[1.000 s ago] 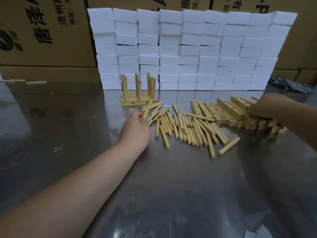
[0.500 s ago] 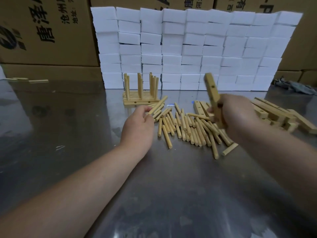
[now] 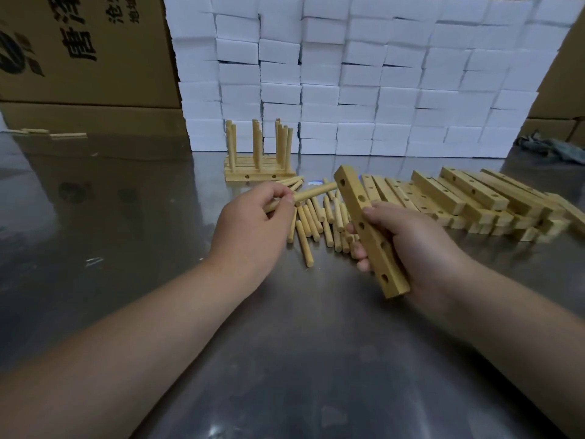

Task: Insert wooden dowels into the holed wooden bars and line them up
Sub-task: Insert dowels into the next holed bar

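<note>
My right hand grips a holed wooden bar above the table, its holed face turned up and its far end pointing away from me. My left hand pinches a wooden dowel whose tip points right, toward the bar's far end, a short gap apart. Loose dowels lie scattered on the table between and behind my hands. A heap of holed bars lies to the right. Finished bars with upright dowels stand together at the back.
A wall of stacked white foam blocks rises behind the work. Cardboard boxes stand at the back left and right. A grey cloth lies far right. A few wooden pieces rest at far left on the reflective metal table.
My right hand took a bar from the heap, lifted it and brought it toward me. My left hand picked a dowel from the pile and raised it toward the bar.
</note>
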### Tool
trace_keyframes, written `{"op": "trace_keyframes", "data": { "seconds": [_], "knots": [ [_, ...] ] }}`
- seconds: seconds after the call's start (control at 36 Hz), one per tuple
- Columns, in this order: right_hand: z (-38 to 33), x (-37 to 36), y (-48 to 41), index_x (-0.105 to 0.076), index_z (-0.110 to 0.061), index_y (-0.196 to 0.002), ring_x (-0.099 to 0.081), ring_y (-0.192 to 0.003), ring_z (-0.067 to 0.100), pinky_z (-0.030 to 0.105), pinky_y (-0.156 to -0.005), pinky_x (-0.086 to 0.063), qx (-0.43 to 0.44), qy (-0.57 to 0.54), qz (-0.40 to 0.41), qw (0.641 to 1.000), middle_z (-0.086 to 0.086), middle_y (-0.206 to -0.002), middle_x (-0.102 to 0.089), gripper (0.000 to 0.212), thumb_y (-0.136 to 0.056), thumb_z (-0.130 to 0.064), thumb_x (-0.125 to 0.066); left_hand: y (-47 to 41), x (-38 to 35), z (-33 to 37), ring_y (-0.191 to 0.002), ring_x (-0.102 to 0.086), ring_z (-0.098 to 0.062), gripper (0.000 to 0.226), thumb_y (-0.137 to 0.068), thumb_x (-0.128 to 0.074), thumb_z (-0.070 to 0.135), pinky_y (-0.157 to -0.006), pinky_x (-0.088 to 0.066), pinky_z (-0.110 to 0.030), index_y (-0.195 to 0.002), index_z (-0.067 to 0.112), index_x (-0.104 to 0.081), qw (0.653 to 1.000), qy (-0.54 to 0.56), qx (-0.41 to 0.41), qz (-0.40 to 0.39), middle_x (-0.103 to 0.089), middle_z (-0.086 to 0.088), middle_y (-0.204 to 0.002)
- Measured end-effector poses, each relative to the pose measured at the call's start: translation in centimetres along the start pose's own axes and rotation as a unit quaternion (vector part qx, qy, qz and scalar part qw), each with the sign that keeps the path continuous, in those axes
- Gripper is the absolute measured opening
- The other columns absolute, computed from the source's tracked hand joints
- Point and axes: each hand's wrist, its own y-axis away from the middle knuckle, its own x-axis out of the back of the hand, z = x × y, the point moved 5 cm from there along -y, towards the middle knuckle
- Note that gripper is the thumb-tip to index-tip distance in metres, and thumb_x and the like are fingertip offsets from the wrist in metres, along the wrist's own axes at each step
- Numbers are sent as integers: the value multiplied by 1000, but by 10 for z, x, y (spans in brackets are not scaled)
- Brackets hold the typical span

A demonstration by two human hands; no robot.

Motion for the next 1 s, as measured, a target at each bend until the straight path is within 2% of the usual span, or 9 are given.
{"op": "trace_keyframes", "data": {
  "seconds": [0.08,0.19,0.25,0.33,0.47,0.64,0.83,0.92,1.0],
  "knots": [
    [0,-2,0,-59,-7,-94,-53,-46,13,23,-40,-46,-1,-16,-22,1000,6,-71,-67,16,-94,-9,-44,1,0,1,-59,-50,14,33,-89,-54,27,-52,-37,-4,-63,48,-57,1000,12,-4,-2,-60,21,-77],
    [1,-1,0,-59,-8,-95,-52,-45,14,23,-39,-45,-3,-25,-37,999,8,-68,-66,21,-95,-9,-39,1,1,2,-59,-50,15,31,-88,-55,24,-54,-37,-2,-64,43,-56,1000,15,-9,6,-59,18,-63],
    [1,-2,-1,-58,-14,-107,-52,-46,15,25,-40,-45,-1,-23,-44,999,8,-68,-65,23,-95,-8,-39,2,2,2,-60,-51,14,30,-88,-55,24,-55,-38,-3,-65,44,-56,1000,11,-12,3,-59,17,-66],
    [1,-4,-2,-50,-27,-126,-51,-47,17,27,-41,-44,7,-17,-60,998,9,-69,-64,39,-94,-7,-39,3,1,4,-60,-51,13,31,-88,-56,23,-54,-38,-4,-66,44,-56,1000,14,-17,-5,-59,16,-66],
    [2,-4,-3,-46,-21,-136,-52,-47,16,26,-41,-45,16,-6,-64,998,9,-70,-64,45,-94,-7,-40,4,2,7,-61,-52,11,29,-88,-57,22,-52,-39,-4,-69,44,-56,1000,17,-17,-15,-60,14,-67],
    [1,-2,-2,-46,-20,-136,-52,-46,16,26,-40,-45,21,-4,-61,998,10,-69,-65,44,-94,-7,-41,5,0,8,-55,-49,5,26,-89,-57,22,-45,-37,-7,-74,43,-56,999,17,-19,-32,-58,7,-66],
    [-2,-2,0,-53,-30,-119,-52,-45,16,24,-39,-45,32,-2,-71,997,10,-70,-65,35,-94,-8,-41,6,1,11,-62,-49,1,25,-90,-55,23,-49,-36,-7,-78,45,-54,998,-7,-39,-42,-58,5,-75],
    [-2,-1,-1,-52,-30,-123,-52,-45,17,24,-39,-45,41,16,-68,997,11,-74,-67,37,-94,-9,-42,5,1,10,-67,-50,-2,21,-89,-56,24,-51,-36,-8,-83,44,-57,998,-14,-43,-42,-58,7,-79],
    [-3,0,0,-49,-27,-130,-52,-44,17,23,-38,-44,47,35,-65,996,13,-79,-69,39,-94,-11,-43,5,1,11,-72,-49,2,14,-88,-58,24,-57,-34,-4,-96,34,-65,997,-25,-54,-41,-57,12,-83]
  ]
}}
